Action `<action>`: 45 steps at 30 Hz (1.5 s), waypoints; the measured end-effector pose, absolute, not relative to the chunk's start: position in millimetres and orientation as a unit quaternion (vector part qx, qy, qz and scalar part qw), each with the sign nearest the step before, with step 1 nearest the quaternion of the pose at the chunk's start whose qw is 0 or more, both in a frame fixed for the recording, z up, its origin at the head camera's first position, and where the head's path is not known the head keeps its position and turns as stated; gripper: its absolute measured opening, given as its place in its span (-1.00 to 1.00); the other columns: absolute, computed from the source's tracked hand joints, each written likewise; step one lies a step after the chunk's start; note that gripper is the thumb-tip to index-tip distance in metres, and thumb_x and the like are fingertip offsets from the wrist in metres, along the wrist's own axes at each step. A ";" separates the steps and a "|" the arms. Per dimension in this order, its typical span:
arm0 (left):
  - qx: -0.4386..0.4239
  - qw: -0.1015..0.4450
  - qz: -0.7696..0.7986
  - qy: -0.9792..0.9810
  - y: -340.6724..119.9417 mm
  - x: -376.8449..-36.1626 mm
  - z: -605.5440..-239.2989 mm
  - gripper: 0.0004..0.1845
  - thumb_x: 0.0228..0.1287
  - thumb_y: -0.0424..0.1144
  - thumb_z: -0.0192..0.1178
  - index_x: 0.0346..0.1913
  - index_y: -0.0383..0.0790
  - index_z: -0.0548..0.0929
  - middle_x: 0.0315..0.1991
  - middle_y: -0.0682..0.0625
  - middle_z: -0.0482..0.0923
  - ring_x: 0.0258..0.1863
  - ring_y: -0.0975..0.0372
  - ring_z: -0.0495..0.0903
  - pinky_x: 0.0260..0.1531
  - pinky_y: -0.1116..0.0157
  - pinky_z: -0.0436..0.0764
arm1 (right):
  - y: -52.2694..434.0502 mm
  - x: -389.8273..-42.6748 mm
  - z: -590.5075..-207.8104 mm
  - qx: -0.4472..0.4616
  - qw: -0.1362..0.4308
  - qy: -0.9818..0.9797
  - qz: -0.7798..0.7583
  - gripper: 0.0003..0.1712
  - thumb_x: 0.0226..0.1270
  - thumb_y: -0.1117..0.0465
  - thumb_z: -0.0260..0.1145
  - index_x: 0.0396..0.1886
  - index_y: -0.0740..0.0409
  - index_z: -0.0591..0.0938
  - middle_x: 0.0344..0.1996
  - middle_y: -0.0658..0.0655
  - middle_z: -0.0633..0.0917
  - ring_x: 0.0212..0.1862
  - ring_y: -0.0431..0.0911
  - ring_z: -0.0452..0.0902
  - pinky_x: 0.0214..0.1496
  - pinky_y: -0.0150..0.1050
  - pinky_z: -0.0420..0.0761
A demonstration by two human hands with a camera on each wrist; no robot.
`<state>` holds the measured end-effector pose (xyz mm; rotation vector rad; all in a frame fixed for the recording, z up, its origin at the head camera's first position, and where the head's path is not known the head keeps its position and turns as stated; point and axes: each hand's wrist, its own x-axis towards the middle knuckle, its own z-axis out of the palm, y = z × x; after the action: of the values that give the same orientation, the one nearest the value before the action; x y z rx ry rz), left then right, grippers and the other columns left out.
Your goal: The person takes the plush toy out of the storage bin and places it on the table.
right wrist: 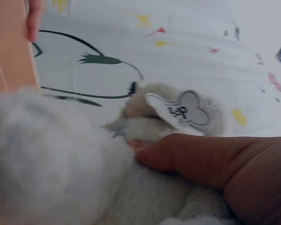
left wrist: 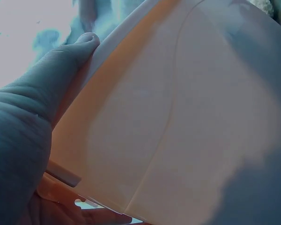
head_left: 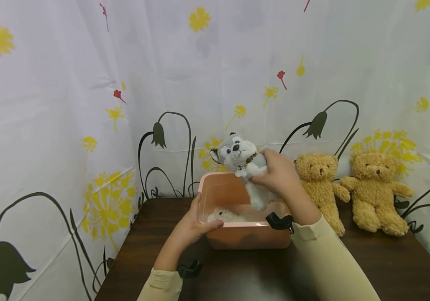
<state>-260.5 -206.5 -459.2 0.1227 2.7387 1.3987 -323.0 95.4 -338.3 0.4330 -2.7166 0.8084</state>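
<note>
In the head view a grey and white plush husky (head_left: pixel 237 152) with a bone-shaped tag (head_left: pixel 241 169) hangs above a salmon-pink plastic bin (head_left: pixel 250 236). My right hand (head_left: pixel 280 172) grips the husky round its body, thumb in front. The thumb presses into the fur (right wrist: pixel 164 192) in the right wrist view. My left hand (head_left: pixel 192 228) holds the bin's left corner, its thumb over the front rim and its fingers along the left side; the left wrist view shows the bin's wall (left wrist: pixel 131 108) close up. A white plush toy (head_left: pixel 224 215) lies inside the bin, partly hidden.
Two tan teddy bears, one nearer (head_left: pixel 318 184) and one farther right (head_left: pixel 378 188), sit on the dark wooden table (head_left: pixel 388 267) to the right of the bin. Behind the table hangs a white curtain (head_left: pixel 215 62) with printed flowers.
</note>
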 end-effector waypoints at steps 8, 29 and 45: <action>0.037 0.027 0.452 0.891 -206.3 -259.0 -461.7 0.42 0.16 0.29 0.60 0.82 -0.01 -0.16 0.69 -0.38 0.21 0.54 -0.19 0.45 0.46 -0.31 0.44 | 132.8 -285.6 -344.1 0.129 0.239 -0.890 0.367 -0.10 0.07 0.02 0.78 0.39 0.15 0.60 0.13 0.25 0.74 0.11 0.23 0.65 0.13 0.24 0.59; 0.040 0.017 0.437 0.898 -209.7 -264.7 -460.1 0.44 0.14 0.33 0.59 0.82 -0.07 -0.17 0.66 -0.44 0.22 0.55 -0.21 0.44 0.49 -0.29 0.42 | 259.6 -235.0 -427.7 -0.085 0.493 -0.728 0.468 -0.10 -0.07 0.29 0.75 0.35 0.01 0.59 0.04 -0.42 0.39 0.06 -0.43 0.34 0.12 -0.38 0.25; 0.039 0.026 0.445 0.894 -205.5 -261.8 -461.9 0.41 0.14 0.31 0.59 0.82 -0.02 -0.14 0.65 -0.41 0.27 0.50 -0.17 0.50 0.47 -0.30 0.44 | 373.7 -184.0 -514.4 -0.165 0.495 -0.779 0.348 0.45 0.19 -0.49 0.48 0.82 0.01 -0.06 0.80 -0.09 -0.09 0.79 -0.16 -0.23 0.78 -0.27 -0.18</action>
<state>-261.8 -205.5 -461.9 0.1214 2.7631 1.3754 -184.0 373.7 -514.4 -0.4008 -1.8883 0.8426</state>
